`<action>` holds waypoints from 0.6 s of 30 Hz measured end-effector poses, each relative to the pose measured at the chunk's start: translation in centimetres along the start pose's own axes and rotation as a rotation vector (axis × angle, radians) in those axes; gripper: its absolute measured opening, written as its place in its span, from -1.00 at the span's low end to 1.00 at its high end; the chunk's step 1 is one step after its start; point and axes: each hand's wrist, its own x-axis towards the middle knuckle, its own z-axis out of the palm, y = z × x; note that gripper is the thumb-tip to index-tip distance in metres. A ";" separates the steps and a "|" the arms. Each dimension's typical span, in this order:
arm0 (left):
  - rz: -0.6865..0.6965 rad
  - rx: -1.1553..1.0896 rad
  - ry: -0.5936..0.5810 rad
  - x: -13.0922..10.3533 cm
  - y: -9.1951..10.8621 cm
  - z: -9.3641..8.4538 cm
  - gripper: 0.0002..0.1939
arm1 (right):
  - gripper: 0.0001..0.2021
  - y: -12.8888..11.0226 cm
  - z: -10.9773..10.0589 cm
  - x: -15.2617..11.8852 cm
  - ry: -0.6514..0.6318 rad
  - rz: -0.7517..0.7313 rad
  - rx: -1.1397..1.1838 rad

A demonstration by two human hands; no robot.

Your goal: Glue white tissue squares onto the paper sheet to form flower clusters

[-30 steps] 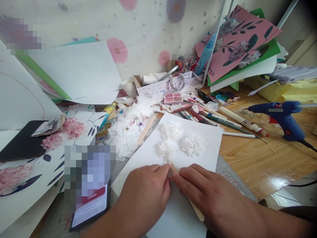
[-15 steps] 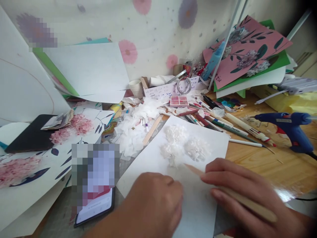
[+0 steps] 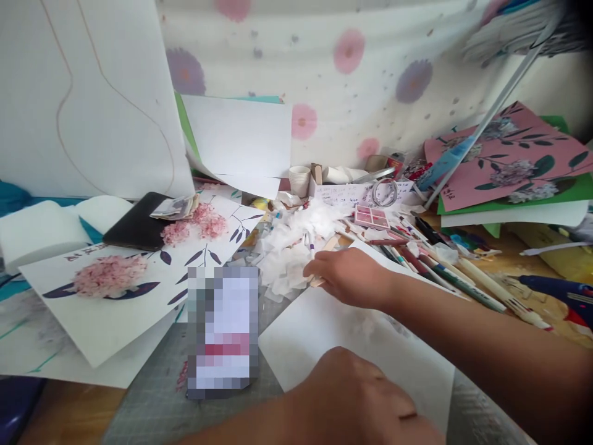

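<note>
My right hand reaches across the white sheet to the pile of white tissue pieces. Its fingers are pressed together at the pile's right edge; what they pinch, if anything, is hidden. A flat wooden craft stick passes beneath this hand. White tissue-petal blossoms on the sheet are partly covered by my right forearm. Low in the view, my left hand rests closed over the sheet's near part, fingertips turned out of sight. No pointed wooden tool shows now.
A phone lies on the grey cutting mat. Left of it are a flower picture and a black flat case. Pens and markers spread to the right, near a blue glue gun. Paper cups stand behind.
My right hand has moved left and forward, from beside the blossoms to the tissue pile. The pointed wooden tool it held is out of sight. The view has turned left.
</note>
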 end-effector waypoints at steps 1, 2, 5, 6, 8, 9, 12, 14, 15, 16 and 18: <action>-0.018 -0.013 0.075 0.0 0.0 -0.6 -0.79 | -0.80 0.0 0.8 0.9 -0.022 -0.006 -0.003; -0.055 -0.024 0.171 -0.1 0.0 -1.3 -0.78 | -0.81 0.0 1.4 1.7 -0.038 -0.005 0.000; -0.342 -0.061 0.570 -0.3 -1.2 -3.9 -0.80 | -0.85 -0.3 2.0 2.8 -0.041 0.039 0.058; -0.483 -0.083 0.726 -0.5 -1.9 -4.8 -0.83 | -0.85 -0.4 1.7 2.8 -0.026 0.066 0.095; -0.705 -0.165 0.989 -0.6 -3.7 -6.2 -0.91 | -0.85 -0.5 0.7 2.4 0.014 0.132 0.192; -0.788 -0.223 1.020 -0.7 -4.6 -6.7 -0.93 | -0.86 -0.6 0.1 2.1 0.028 0.169 0.253; -0.925 -0.299 0.796 -0.7 -6.5 -7.0 -0.80 | -0.85 -0.5 -1.6 0.4 0.035 0.267 0.457; -0.918 -0.367 0.564 -0.5 -6.9 -6.6 -0.77 | -0.81 -0.3 -2.1 -0.8 0.041 0.316 0.576; -0.895 -0.428 0.472 -0.5 -6.9 -6.3 -0.79 | -0.80 -0.1 -2.3 -1.3 0.052 0.337 0.622; -0.874 -0.493 0.404 -0.5 -6.9 -5.9 -0.83 | -0.79 0.0 -2.3 -1.7 0.066 0.360 0.657; -0.861 -0.581 0.337 -0.4 -6.8 -5.4 -0.91 | -0.79 0.1 -2.3 -2.3 0.098 0.407 0.700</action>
